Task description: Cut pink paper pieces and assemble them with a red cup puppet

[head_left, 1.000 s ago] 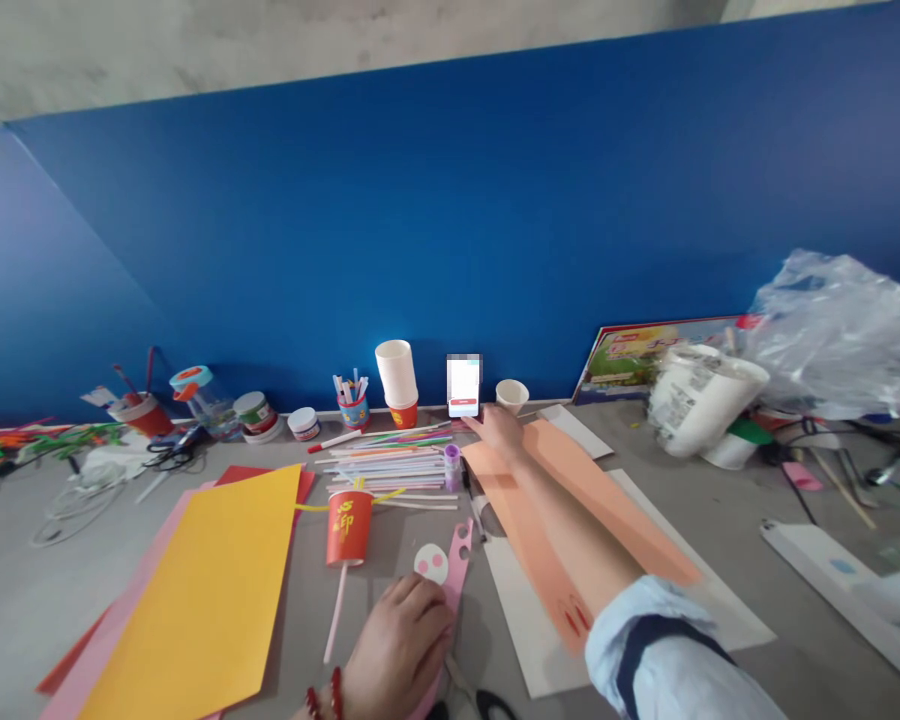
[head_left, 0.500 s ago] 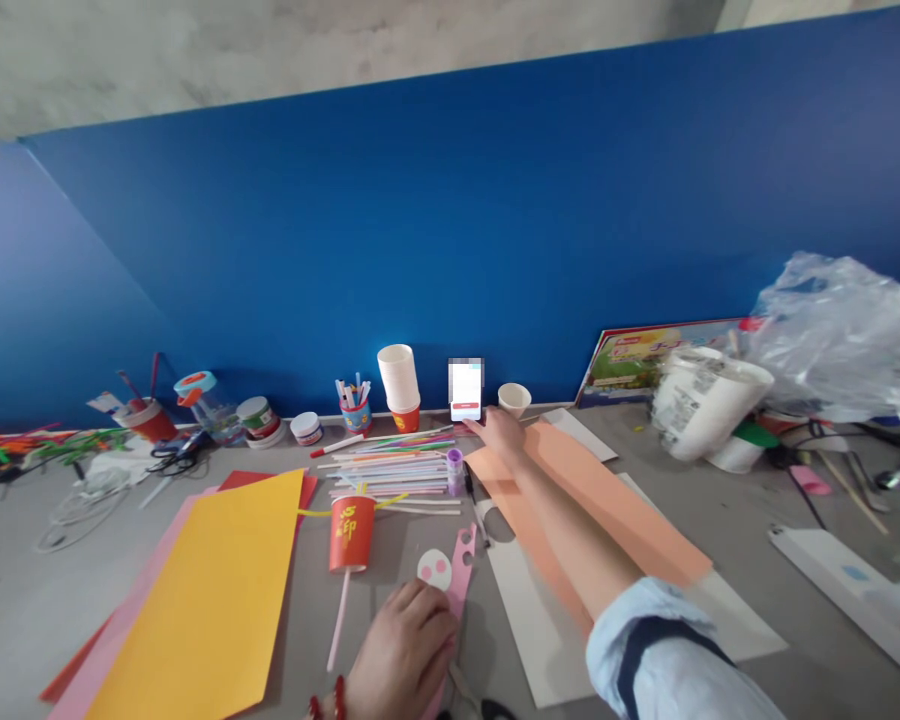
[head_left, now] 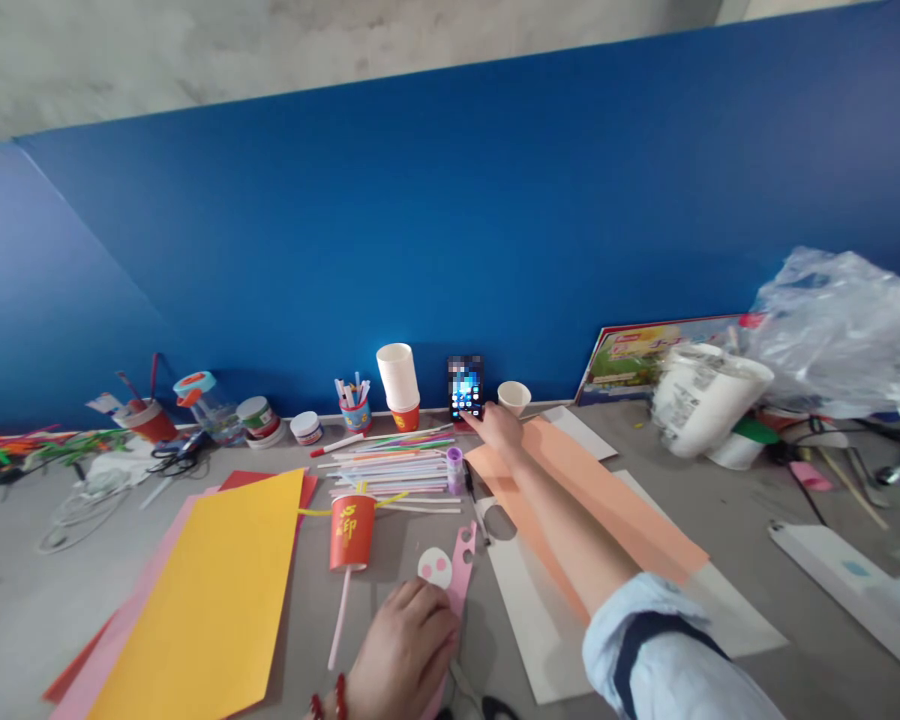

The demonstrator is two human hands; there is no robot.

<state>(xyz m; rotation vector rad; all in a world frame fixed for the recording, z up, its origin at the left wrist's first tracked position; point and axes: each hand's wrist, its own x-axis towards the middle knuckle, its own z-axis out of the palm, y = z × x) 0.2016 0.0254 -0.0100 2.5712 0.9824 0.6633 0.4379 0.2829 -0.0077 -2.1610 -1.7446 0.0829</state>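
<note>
My right hand [head_left: 497, 430] reaches forward, a finger stretched out to the lower part of a smartphone [head_left: 466, 392] that leans upright against the blue panel. App icons show on its dark screen; I see nothing held in this hand. Close to me, my left hand [head_left: 406, 635] rests on the table with curled fingers, over the edge of a pink paper strip [head_left: 461, 572] with cut-out holes. Its fingertips are hidden. Just beyond lies a white paper oval [head_left: 435, 568] with two pink dots. A red paper cup [head_left: 351, 533] with yellow and pink straws lies left of it.
Yellow paper [head_left: 210, 590] covers pink and red sheets at left. Orange paper [head_left: 607, 490] lies under my right arm. Straws [head_left: 397, 472], a purple-capped bottle [head_left: 455, 472], stacked cups [head_left: 399, 378] and scissors [head_left: 499, 708] lie around. A plastic bag [head_left: 844, 330] stands at right.
The phone's screen has switched from a bright white page to a dark screen with app icons. Both hands stay almost where they were.
</note>
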